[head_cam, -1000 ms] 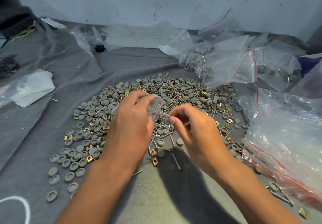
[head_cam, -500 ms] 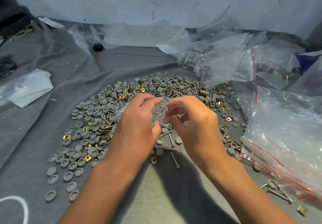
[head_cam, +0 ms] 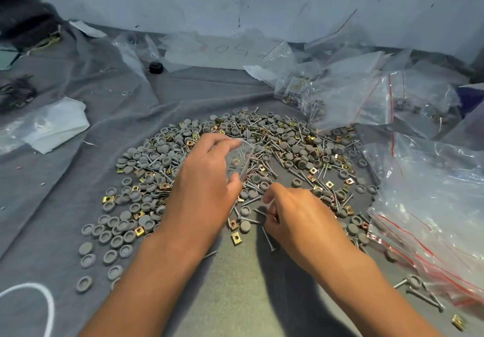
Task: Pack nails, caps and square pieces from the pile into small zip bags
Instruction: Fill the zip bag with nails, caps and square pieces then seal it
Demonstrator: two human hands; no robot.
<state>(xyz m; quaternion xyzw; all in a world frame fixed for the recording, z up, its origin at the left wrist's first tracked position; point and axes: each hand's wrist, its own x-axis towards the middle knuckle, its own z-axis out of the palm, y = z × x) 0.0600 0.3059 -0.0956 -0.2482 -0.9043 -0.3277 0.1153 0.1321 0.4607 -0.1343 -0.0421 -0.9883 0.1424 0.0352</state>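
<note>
- Nails, caps and square pieces are all mixed in one big pile (head_cam: 262, 158) spread over the grey cloth (head_cam: 78, 179) in the middle of the head view. Grey round caps (head_cam: 115, 242) trail off to the left edge of it, and brass square pieces (head_cam: 236, 238) are dotted through.
- Left hand (head_cam: 201, 187) is over the middle of the pile, fingers and thumb curled round a small zip bag (head_cam: 239, 161), which is clear and held up off the cloth. Looks like there's already a few bits inside, hard to say exactly what.
- Right hand (head_cam: 296, 218) is down low at the near edge of the pile, just below and to the right of the bag. Fingers are curled in, thumb and fingertips pinched together at the loose nails there; can't tell for sure if it's actually got one.
- One loose nail (head_cam: 267, 238) lies on the cloth just beside the right hand, with a square piece near it.
- Off to the right there's a heap of bigger clear bags with red zip lines (head_cam: 429, 218), and more bags (head_cam: 340, 100) bunched along the back by the wall.
- White crumpled plastic (head_cam: 57, 124) sits well away on the left, and a small black thing (head_cam: 156, 67) is at the back.
</note>
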